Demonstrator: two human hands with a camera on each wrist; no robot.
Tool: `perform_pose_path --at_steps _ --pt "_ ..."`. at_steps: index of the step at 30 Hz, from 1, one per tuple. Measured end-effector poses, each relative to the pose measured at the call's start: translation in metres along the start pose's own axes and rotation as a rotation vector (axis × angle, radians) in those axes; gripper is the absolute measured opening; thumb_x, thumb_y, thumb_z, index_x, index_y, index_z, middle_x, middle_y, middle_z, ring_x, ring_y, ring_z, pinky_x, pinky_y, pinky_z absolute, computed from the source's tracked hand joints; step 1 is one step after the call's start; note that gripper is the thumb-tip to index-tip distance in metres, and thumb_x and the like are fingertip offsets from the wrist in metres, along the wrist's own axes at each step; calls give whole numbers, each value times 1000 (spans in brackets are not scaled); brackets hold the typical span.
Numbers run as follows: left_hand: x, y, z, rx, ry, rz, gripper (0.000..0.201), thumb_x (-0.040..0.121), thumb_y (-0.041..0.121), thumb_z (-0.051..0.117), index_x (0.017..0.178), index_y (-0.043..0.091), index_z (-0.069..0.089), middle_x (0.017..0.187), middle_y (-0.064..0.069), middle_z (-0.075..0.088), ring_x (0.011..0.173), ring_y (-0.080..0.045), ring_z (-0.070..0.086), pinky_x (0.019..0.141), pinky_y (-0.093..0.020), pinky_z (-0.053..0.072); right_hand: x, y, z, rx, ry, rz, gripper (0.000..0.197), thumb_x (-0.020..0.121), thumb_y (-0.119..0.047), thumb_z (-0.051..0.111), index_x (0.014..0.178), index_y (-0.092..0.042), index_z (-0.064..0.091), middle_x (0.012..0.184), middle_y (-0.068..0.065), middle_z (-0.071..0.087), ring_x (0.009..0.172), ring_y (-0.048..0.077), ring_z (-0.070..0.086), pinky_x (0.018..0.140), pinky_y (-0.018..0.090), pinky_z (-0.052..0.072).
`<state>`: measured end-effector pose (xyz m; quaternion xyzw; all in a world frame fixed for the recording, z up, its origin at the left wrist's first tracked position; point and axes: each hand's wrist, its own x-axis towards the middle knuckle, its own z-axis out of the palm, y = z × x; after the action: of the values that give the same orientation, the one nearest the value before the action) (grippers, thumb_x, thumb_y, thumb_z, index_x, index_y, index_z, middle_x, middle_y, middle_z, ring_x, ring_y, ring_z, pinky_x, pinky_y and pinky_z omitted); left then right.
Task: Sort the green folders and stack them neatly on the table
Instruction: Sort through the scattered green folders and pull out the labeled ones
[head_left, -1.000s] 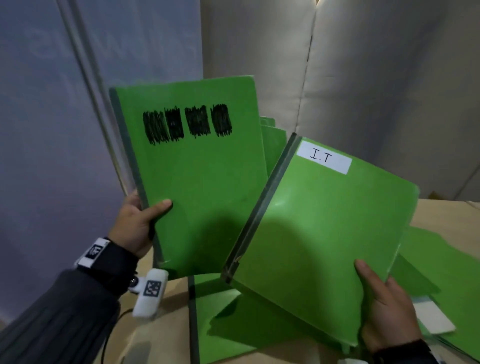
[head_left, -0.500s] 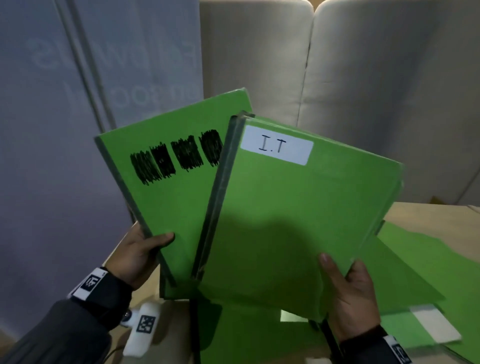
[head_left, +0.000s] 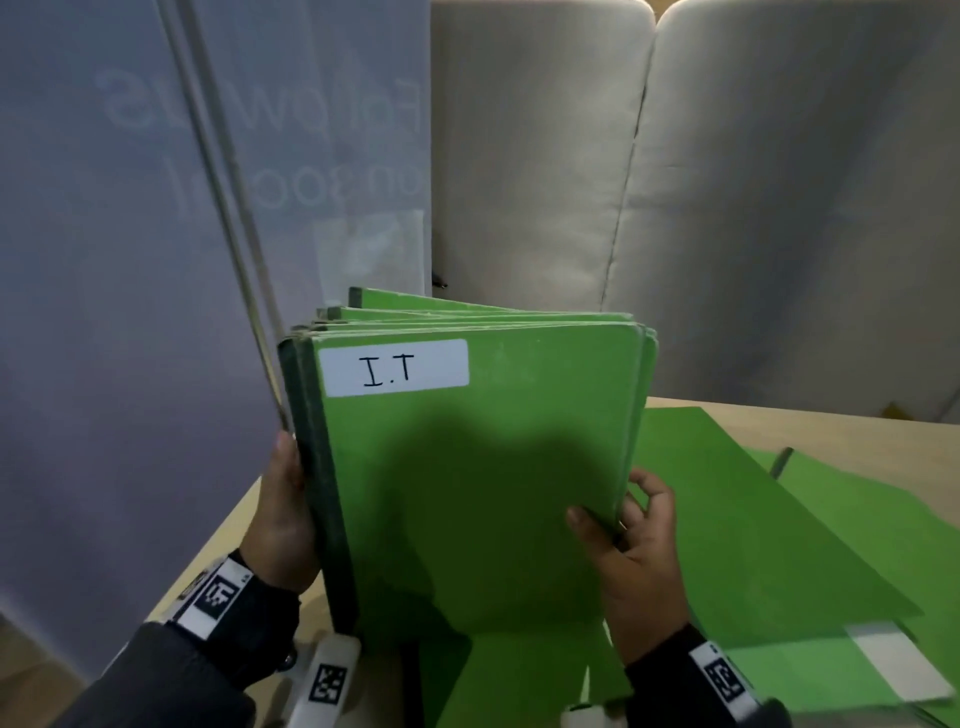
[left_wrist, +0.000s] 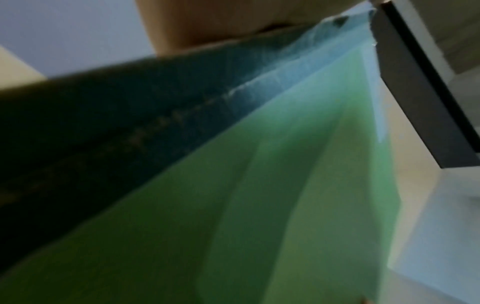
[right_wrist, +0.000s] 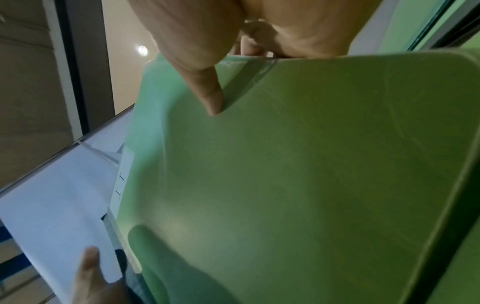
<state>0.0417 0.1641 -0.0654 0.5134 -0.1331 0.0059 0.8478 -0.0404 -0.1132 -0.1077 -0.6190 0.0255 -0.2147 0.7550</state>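
A worktop (head_left: 831, 436) is carrying loose folders (head_left: 779, 545) lying flat to the right of the bundle (head_left: 467, 467), which is standing upright, its front labelled "I.T". The left hand (head_left: 283, 519) is gripping the bundle's spine; the right hand (head_left: 636, 556) is pinching its open edge, thumb in front, fingers (head_left: 647, 483) curling behind.
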Motion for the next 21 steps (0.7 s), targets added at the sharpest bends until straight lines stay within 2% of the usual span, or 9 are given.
perform_pose_path --at_steps 2,5,7,9,11,14,17,19,21 --pt "-1 0 -3 188 -48 120 43 78 74 83 101 37 82 78 14 80 64 5 74 61 -21 64 4 -2 -2 -5 -29 22 70 75 -21 74 139 -20 47 119 0 76 112 22 72 92 41 58" --pt "-3 -1 -1 340 -52 118 118 36 85 94 130 22 60 88 9 80 73 -2 79 60 -21 64 5 -3 2 -36 -61 11 77 65 -47 83 133 -23 57 120 -2 76 113 19 71 89 34 60" --pt "-6 -3 3 363 -78 130 122 31 75 101 133 24 58 96 11 86 83 -5 84 64 -20 67 3 -3 4 -42 -64 28 84 61 -55 83 135 -27 54 124 -5 74 116 15 69 97 38 57" --pt "-10 -10 4 408 -64 105 112 46 51 102 141 10 58 109 9 87 94 -10 85 70 -21 68 2 -3 5 -62 -76 16 62 75 -35 77 132 -30 55 123 -6 74 115 13 69 100 39 54" --pt "-14 -17 -3 465 -66 93 103 52 45 98 140 6 62 117 3 86 101 -16 85 73 -24 69 1 -5 5 -76 -79 18 55 78 -26 69 131 -30 56 121 -8 74 113 11 69 99 39 53" --pt "-20 -21 -10 511 -59 68 87 53 47 99 129 19 67 120 3 85 107 -20 84 79 -27 71 -2 -7 6 -124 -99 33 53 76 -34 72 127 -32 57 118 -12 75 108 5 70 95 35 53" --pt "-28 -26 -12 523 -41 20 105 42 70 102 127 18 69 119 3 85 105 -21 84 78 -28 71 0 -4 2 -149 -105 72 41 86 -20 70 124 -31 59 117 -10 76 106 6 71 97 40 54" --pt "-30 -31 -13 509 -28 2 109 37 78 99 124 17 71 115 3 86 103 -21 85 77 -29 71 -3 -6 4 -150 -95 78 60 74 -43 78 129 -30 57 120 -7 75 110 10 71 97 42 54" --pt "-30 -32 -10 525 22 4 104 35 78 99 117 20 74 110 5 87 98 -18 85 75 -27 71 -7 -5 3 -157 -76 69 65 76 -39 75 135 -27 53 125 -4 73 115 13 69 99 42 53"
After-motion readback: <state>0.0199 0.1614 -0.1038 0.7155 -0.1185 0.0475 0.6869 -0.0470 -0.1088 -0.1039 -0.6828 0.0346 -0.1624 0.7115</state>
